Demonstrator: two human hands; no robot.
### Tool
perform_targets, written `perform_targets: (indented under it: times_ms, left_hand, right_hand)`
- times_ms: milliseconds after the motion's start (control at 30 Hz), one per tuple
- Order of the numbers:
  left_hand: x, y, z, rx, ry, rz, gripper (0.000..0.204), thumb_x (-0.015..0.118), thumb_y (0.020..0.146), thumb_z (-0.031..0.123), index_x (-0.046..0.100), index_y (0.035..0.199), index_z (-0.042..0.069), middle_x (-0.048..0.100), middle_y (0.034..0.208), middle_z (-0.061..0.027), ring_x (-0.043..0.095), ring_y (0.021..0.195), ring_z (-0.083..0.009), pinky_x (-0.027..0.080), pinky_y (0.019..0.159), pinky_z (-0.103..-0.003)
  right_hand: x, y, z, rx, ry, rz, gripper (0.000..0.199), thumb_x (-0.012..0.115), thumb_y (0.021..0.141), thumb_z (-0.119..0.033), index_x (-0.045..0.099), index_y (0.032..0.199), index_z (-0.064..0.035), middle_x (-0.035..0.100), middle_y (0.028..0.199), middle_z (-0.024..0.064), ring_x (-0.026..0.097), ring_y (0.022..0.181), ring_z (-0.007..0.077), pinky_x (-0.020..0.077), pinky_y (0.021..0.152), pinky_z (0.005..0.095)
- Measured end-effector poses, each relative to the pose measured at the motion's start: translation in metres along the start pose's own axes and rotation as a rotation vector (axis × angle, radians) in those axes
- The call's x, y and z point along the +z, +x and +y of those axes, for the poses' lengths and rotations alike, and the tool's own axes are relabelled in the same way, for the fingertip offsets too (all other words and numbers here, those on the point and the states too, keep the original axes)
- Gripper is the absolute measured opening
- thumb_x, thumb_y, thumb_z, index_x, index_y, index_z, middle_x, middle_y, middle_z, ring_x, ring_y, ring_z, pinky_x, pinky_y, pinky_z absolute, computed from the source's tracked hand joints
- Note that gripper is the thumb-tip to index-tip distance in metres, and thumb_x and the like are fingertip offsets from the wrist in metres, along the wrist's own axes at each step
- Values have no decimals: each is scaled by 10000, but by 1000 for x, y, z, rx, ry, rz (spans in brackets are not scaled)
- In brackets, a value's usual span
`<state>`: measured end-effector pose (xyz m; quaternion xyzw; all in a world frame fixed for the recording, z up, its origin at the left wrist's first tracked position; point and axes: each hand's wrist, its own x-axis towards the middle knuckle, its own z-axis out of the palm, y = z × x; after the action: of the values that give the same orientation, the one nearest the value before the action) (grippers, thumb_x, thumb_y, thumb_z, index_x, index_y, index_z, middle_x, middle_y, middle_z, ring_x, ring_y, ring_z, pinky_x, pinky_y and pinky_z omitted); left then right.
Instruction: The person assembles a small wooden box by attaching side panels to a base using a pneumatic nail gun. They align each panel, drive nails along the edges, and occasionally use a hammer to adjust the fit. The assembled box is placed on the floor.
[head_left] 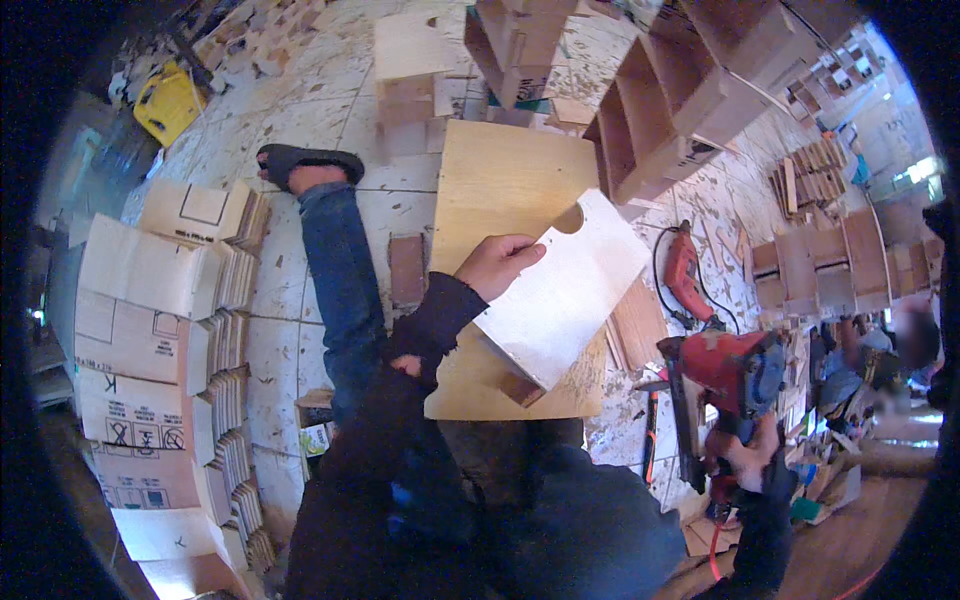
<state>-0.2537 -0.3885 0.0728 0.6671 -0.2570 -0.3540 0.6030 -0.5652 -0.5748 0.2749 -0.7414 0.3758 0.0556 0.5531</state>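
the left hand (497, 262) is gripping the edge of a pale notched wooden panel (560, 295), holding it tilted over a plywood board (500, 180) on the floor. the right hand (745, 462) is clutching a red nail gun (725, 375) off to the side.

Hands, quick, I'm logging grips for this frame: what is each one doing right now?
Left hand: closed on the edge of the white wooden panel, holding it up.
Right hand: closed around the red nail gun.

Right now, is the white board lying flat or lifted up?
Lifted up. The left hand holds the white board tilted, its lower corner resting on the plywood sheet.
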Motion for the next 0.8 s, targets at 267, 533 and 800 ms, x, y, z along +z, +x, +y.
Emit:
perform_targets:
  times_ms: [267,533,800]
  left_hand:
    - [-7,-5,-25,83,82,67,413,571,936,346,644,1113,-19,695,970,-118,619,926,-161,454,860,-290]
    - [-4,1,-33,90,28,35,393,555,939,342,646,1101,-4,692,956,-137,624,902,-167,456,845,-308]
    - [-3,1,-33,143,80,71,382,551,937,359,659,1035,6,688,880,-141,627,851,-156,467,801,-321]
  right_hand:
    - [70,67,-44,7,-132,-426,489,667,749,-60,500,1206,-13,566,654,63,555,507,152,448,451,286]
    - [114,93,-71,41,-332,-577,406,633,762,-79,530,1147,-3,579,630,52,559,487,133,440,446,281]
    - [121,94,-91,3,-493,-572,268,642,796,-165,558,986,4,596,610,53,581,497,129,462,475,295]
